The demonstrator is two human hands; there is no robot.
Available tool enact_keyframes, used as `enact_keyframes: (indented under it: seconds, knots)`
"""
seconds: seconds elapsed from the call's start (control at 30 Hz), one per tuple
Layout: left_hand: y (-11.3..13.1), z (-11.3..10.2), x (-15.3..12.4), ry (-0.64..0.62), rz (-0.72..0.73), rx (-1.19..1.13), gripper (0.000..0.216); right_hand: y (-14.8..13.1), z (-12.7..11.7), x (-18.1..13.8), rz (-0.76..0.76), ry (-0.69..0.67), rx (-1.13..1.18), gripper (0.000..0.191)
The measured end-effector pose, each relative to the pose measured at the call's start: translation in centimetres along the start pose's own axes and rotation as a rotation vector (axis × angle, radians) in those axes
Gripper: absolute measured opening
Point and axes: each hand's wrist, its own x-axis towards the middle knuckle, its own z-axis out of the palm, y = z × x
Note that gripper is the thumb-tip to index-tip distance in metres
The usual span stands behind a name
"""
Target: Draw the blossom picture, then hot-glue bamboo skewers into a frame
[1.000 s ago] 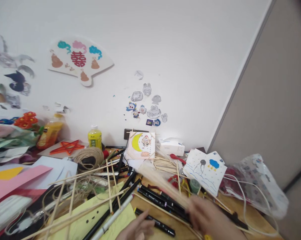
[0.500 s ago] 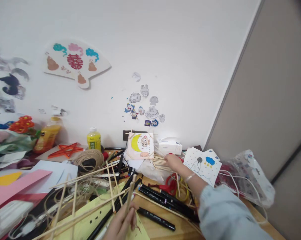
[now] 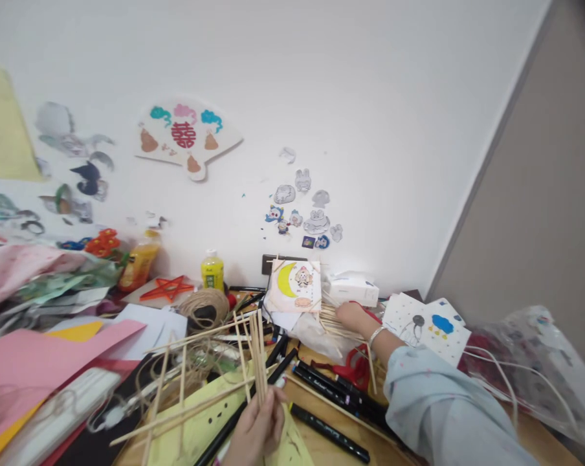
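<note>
My left hand [image 3: 256, 428] is closed round the lower ends of a few thin bamboo sticks [image 3: 257, 353], which stand up from it at the bottom centre. My right hand [image 3: 351, 317], in a light blue sleeve with a bracelet at the wrist, reaches to the back of the desk and rests on a pile of loose bamboo sticks [image 3: 332, 321] in front of a moon drawing [image 3: 294, 285]. Its fingers are curled on the pile; what they grip is hidden.
A stick frame [image 3: 195, 375] lies on yellow paper [image 3: 195, 427]. Black markers [image 3: 331, 395], a twine ball [image 3: 206, 305], red scissors [image 3: 353, 369], a yellow bottle [image 3: 212, 270], a tissue box [image 3: 353, 289], a cloud drawing [image 3: 431, 320], pink paper [image 3: 40, 349] and a plastic bag [image 3: 540, 356] crowd the desk.
My right hand went from near me to the stick pile at the back and stays there. My left hand picked up sticks and now holds them upright. The view shifted left.
</note>
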Motion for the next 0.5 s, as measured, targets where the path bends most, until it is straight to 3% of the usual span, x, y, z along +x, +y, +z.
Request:
enact_keyframes:
  seconds: [0.23, 0.5]
  knots:
    - [0.5, 0.4, -0.4, -0.147, -0.013, -0.300, 0.055, 0.8, -0.1, -0.4, -0.039, 0.084, 0.146, 0.029]
    - [-0.3, -0.1, -0.1, -0.160, -0.033, -0.352, 0.053, 3.0, -0.4, -0.2, 0.018, 0.119, 0.504, 0.027]
